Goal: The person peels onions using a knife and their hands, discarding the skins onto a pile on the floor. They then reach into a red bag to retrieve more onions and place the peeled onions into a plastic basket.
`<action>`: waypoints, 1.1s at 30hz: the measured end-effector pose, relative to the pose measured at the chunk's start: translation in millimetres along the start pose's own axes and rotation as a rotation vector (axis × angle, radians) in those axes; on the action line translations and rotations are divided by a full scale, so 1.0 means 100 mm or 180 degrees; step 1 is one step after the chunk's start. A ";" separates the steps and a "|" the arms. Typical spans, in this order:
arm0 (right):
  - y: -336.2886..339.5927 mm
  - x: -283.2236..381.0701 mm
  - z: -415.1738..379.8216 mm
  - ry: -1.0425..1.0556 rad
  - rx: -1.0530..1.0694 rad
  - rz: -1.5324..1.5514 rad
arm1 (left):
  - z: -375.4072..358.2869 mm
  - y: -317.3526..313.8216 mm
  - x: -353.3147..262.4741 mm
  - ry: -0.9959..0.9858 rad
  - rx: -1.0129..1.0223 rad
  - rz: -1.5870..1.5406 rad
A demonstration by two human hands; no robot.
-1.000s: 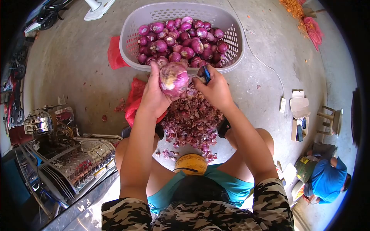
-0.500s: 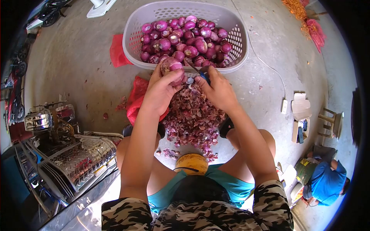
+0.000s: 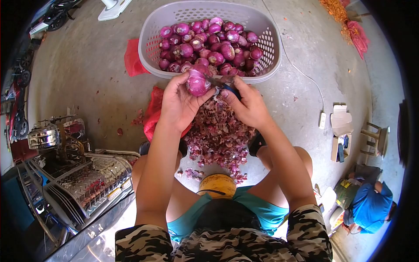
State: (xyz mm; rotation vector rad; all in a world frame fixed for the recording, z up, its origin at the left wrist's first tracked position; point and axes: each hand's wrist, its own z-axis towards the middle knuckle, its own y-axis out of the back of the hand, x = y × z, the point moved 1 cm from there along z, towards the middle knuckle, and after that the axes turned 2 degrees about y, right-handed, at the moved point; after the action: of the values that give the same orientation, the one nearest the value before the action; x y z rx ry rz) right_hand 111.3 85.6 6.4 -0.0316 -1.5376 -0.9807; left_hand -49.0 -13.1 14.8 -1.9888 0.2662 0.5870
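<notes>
A purple onion (image 3: 198, 81) sits in the fingers of my left hand (image 3: 180, 102), in front of the basket's near rim. My right hand (image 3: 249, 104) is closed round a small knife (image 3: 217, 82) with a dark blade and a blue handle, partly hidden by the fingers. The blade's tip points left and reaches the onion's right side. Beyond both hands stands a grey-mauve plastic basket (image 3: 274, 65) holding many purple onions (image 3: 216, 57). Under my hands a heap of dry onion skins (image 3: 220, 126) lies on the floor between my feet.
Red mesh bags (image 3: 153, 111) lie left of the skins and beside the basket. A white cable runs to a power strip (image 3: 322, 121) on the right. A chrome-trimmed vehicle (image 3: 87, 179) stands at left. Another person in a blue shirt (image 3: 371, 207) is at lower right.
The onion has turned in my left hand and shows a smoother, brighter purple side. My right hand's knife has swung to point left, with its tip now at the onion.
</notes>
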 end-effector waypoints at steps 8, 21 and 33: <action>0.04 0.14 0.08 0.1079 -0.0269 -0.0059 | -0.03 -0.01 -0.02 0.0217 0.0215 0.0076; 0.01 0.02 0.13 0.0620 -0.0431 0.0560 | -0.04 -0.06 0.03 0.0417 0.0338 0.0107; 0.06 0.13 0.08 0.1031 -0.0066 0.0515 | -0.06 -0.03 0.02 0.0297 0.0190 0.0609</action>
State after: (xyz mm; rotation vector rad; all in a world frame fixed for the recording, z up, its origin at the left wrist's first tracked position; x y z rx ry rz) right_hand 104.7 87.1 21.5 -0.0108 -1.2084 -0.8280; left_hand -43.8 -16.5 18.2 -1.9484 0.5299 0.6002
